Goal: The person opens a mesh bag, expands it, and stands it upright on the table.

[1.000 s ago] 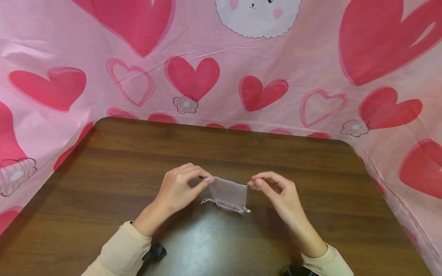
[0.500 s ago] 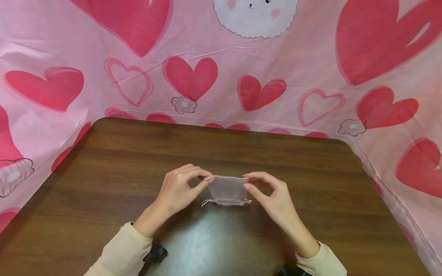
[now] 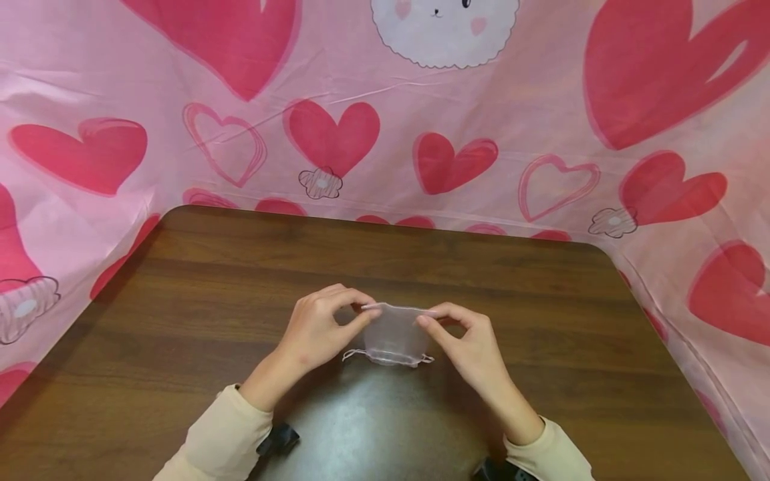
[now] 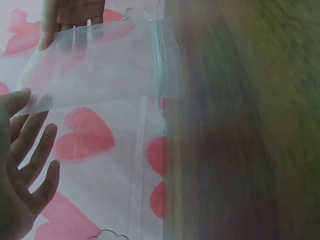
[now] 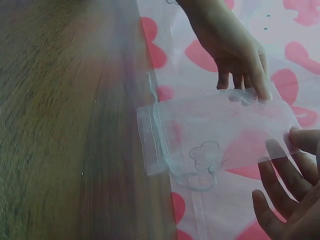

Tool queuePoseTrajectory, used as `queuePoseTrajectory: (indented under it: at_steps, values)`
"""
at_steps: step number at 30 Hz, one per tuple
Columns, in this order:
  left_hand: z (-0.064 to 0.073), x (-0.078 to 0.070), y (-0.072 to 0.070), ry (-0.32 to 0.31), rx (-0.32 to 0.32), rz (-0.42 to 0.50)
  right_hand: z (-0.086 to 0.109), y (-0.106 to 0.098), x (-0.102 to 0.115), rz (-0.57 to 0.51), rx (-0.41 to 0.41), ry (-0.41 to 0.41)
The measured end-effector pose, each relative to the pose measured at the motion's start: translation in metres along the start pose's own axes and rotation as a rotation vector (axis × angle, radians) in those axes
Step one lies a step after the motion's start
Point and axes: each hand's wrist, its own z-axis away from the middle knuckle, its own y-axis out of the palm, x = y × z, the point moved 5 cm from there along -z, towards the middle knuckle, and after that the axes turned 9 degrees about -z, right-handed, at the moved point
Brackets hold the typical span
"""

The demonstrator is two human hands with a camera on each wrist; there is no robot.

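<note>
A small sheer white drawstring pouch (image 3: pixel 397 334) hangs upside down between my hands, its bottom edge uppermost and its drawstring end lowest. My left hand (image 3: pixel 325 327) pinches one bottom corner between thumb and forefinger. At the opposite corner my right hand (image 3: pixel 469 337) pinches the fabric the same way. In the left wrist view the pouch (image 4: pixel 100 65) is stretched flat and see-through, with nothing visible inside. Thin cord loops stick out at both sides of the gathered end, and in the right wrist view the drawstring (image 5: pixel 162 135) runs across near the mouth.
A dark brown wooden table (image 3: pixel 252 267) lies beneath my hands. Pink cloth (image 3: pixel 397 80) printed with red hearts stands around its back and sides. Black wrist devices (image 3: pixel 279 439) sit under both beige sleeves (image 3: pixel 222 434).
My right hand has moved left and taken hold of the pouch's free corner. The pouch's top edge, slanted before, is now nearly level, held at both ends.
</note>
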Motion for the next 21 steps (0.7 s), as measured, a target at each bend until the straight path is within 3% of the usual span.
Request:
queuePoseTrajectory:
  at_steps: [6,21]
  values:
    - [0.0009,-0.0024,0.0043,-0.011,0.055,-0.012,0.0001,0.0008,0.001,-0.009,-0.007,-0.012]
    - [-0.0002,-0.0044,0.0071,-0.008,0.037,-0.025,-0.0011,0.0001,0.0007,0.0,-0.014,-0.052]
